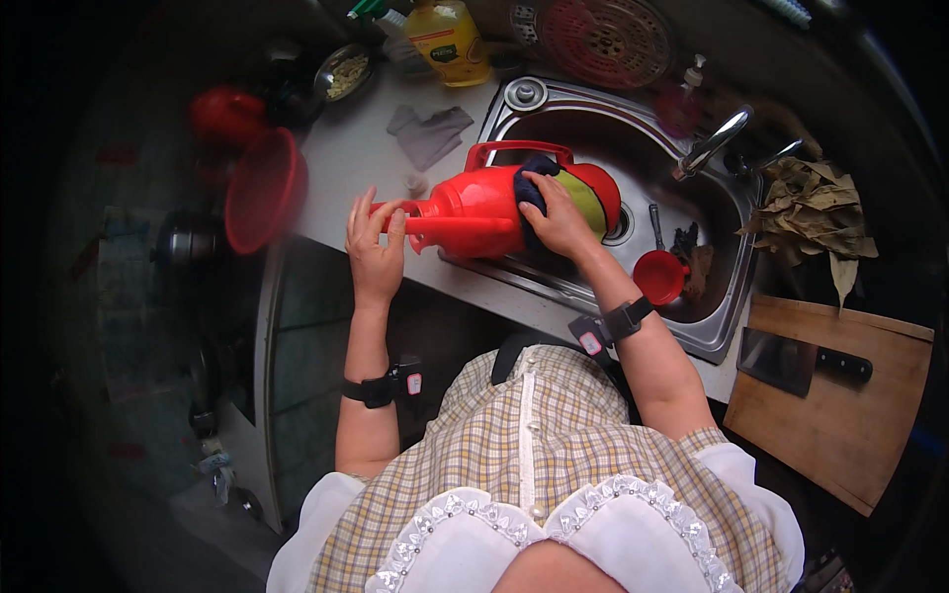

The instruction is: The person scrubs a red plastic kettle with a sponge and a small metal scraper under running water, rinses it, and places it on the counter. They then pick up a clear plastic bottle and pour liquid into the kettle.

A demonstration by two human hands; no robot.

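Observation:
A red plastic thermos flask [474, 194] with a yellow-green band lies tilted on its side across the near left part of the steel sink [630, 141]. At its mouth end, my left hand [374, 248] grips the red handle with thumb and fingers. My right hand [560, 215] presses a dark blue cloth [530, 194] around the flask's body beside the band. Down in the sink lie a small red plastic cup or lid [658, 277], a grey-handled utensil [656, 226] and some dark and brown scraps [698, 270].
A grey cloth [430, 137], a yellow detergent bottle [448, 44] and a bowl of pale pieces [346, 74] occupy the left counter, near a red basin [267, 191]. On the right are the faucet [715, 141], dried leaves [812, 211] and a cleaver [778, 362] on a cutting board [838, 437].

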